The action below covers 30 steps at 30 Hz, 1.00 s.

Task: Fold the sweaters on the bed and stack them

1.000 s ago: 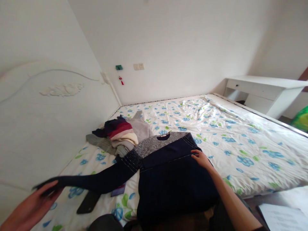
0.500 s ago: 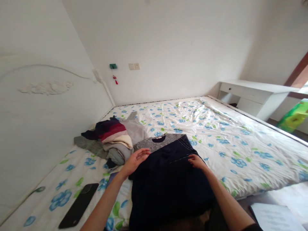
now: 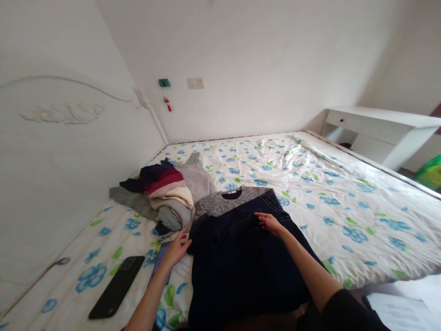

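Observation:
A dark navy sweater with a speckled grey yoke lies spread on the bed, its collar pointing away from me. My left hand is at the sweater's left edge, fingers apart, with the fingertips by the dark cloth. On the upper right of the chest rests my right hand, its fingers stretched out over the fabric. Whether either hand pinches any cloth does not show. Just left of the collar is a heap of clothes in grey, cream, red and navy.
A black phone lies at the left on the flowered bedsheet, and a bluish flat item is beside my left forearm. Papers sit at the lower right. A white desk stands beyond the bed.
My left hand has moved left and down from the yoke to the sweater's edge. My right hand has shifted slightly left and up across the chest. The view has turned a little to the left.

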Each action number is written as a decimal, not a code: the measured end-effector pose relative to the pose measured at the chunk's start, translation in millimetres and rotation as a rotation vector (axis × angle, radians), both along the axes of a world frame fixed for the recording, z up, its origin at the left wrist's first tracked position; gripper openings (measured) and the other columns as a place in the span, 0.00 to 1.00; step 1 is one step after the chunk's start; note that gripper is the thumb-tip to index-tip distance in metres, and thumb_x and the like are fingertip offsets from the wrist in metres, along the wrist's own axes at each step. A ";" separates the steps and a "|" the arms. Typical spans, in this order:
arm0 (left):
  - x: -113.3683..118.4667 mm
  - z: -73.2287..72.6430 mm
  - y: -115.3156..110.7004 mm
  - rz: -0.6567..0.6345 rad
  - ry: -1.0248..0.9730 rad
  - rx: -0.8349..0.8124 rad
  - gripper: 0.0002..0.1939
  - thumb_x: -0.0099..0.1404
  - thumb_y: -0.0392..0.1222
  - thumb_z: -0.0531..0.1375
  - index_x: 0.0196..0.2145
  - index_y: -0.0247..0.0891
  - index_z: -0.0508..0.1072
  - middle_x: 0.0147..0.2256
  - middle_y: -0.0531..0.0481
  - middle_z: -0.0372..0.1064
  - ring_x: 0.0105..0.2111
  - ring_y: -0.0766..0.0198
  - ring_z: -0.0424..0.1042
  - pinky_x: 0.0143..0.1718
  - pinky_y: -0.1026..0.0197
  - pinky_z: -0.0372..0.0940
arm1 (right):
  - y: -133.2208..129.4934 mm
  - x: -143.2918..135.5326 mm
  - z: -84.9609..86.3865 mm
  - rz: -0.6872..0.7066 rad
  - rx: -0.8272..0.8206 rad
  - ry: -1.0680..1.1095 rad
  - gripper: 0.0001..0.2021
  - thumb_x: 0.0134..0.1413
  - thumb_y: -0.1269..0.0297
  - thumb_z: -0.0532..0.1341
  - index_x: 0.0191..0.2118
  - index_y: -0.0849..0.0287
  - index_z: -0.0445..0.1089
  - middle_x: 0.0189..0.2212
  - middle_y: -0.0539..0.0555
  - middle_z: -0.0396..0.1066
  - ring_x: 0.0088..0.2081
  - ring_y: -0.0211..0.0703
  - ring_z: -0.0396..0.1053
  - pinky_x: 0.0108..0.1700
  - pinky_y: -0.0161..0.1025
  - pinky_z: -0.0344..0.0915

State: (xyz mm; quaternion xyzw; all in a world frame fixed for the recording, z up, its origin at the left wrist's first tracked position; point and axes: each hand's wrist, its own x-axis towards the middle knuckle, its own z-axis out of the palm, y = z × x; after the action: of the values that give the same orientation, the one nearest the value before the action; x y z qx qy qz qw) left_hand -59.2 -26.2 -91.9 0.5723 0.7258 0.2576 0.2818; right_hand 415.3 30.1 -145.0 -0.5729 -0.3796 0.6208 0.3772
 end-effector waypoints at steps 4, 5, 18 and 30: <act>3.0 -6.0 -0.1 -0.072 -0.001 -0.001 0.37 0.64 0.56 0.61 0.66 0.38 0.72 0.56 0.35 0.82 0.47 0.47 0.86 0.55 0.48 0.76 | 16.2 24.5 13.2 -0.101 0.174 0.022 0.29 0.57 0.56 0.67 0.63 0.57 0.81 0.34 0.52 0.78 0.36 0.41 0.71 0.36 0.33 0.67; 3.0 -7.4 -0.4 -0.075 0.011 -0.005 0.37 0.64 0.56 0.60 0.67 0.36 0.71 0.56 0.34 0.82 0.47 0.47 0.86 0.55 0.48 0.76 | 19.4 37.2 15.3 -0.169 0.214 -0.001 0.31 0.57 0.54 0.65 0.65 0.57 0.81 0.37 0.53 0.79 0.37 0.42 0.73 0.37 0.34 0.68; 22.2 -6.9 3.5 -0.134 0.172 -0.005 0.39 0.65 0.58 0.63 0.70 0.39 0.69 0.59 0.35 0.79 0.45 0.49 0.82 0.56 0.47 0.74 | 6.7 107.6 -19.7 -0.354 0.000 -0.195 0.24 0.59 0.55 0.65 0.58 0.56 0.83 0.45 0.57 0.83 0.36 0.42 0.78 0.44 0.38 0.79; 26.8 -27.0 8.0 -0.233 0.100 -0.082 0.39 0.54 0.38 0.62 0.65 0.41 0.71 0.29 0.57 0.70 0.33 0.57 0.76 0.41 0.57 0.69 | 16.0 104.4 -15.7 -0.211 0.217 -0.429 0.29 0.60 0.56 0.62 0.65 0.55 0.81 0.46 0.58 0.84 0.45 0.50 0.81 0.52 0.45 0.79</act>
State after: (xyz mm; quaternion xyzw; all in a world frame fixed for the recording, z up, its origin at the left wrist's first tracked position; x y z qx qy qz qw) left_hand -32.4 -18.2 -118.9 0.6529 0.6774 0.1641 0.2965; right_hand 519.7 46.1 -160.7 -0.6841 -0.4535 0.3982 0.4098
